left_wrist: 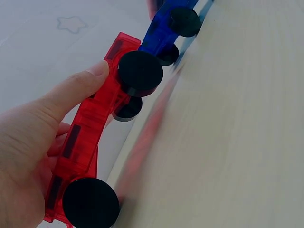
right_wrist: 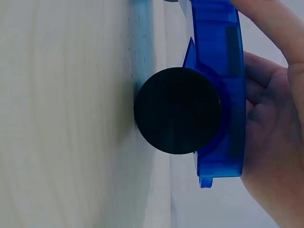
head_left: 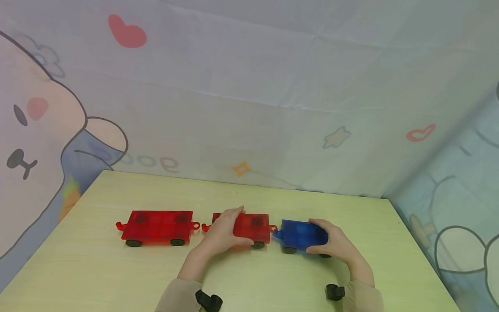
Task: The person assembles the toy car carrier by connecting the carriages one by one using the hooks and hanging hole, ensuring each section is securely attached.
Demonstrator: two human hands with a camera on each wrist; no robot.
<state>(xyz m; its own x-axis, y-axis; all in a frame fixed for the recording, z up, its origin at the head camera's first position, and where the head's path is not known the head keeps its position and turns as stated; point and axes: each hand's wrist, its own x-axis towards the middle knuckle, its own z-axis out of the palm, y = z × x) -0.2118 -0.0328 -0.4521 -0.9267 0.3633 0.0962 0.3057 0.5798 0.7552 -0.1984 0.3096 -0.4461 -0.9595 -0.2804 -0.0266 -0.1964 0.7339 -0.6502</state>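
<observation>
So there are three see-through toy train cars sitting in a row, left to right, across the pale wood-grain table (head_left: 269, 281), and both hands are busy. The left hand (head_left: 223, 234) has a grip on the middle red car (head_left: 255, 227), thumb along the near side and fingers over on the far side, so it's spread about as wide as the car body. The right hand (head_left: 337, 242) is doing much the same with the blue car (head_left: 298, 234) at the right end of the row, holding it by its right part, thumb near and fingers far. The red ring (head_left: 273, 228) on the right end of the middle car meets the blue car's pointy hook (head_left: 277, 234), but honestly I can't tell if they're actually linked. Off to the left, the other red car (head_left: 157, 226) has no hand on it; its ring (head_left: 196, 225) sits just beside the middle car's left hook (head_left: 205, 227) with a small gap. They all roll on chunky black wheels (right_wrist: 176, 111). Beige sleeves (head_left: 364, 298) on both arms, with a little black gadget (head_left: 210, 300) by each cuff. Behind the table hangs a pale cloth backdrop (head_left: 253, 73) with a big cartoon animal (head_left: 29, 143) on the left.
</observation>
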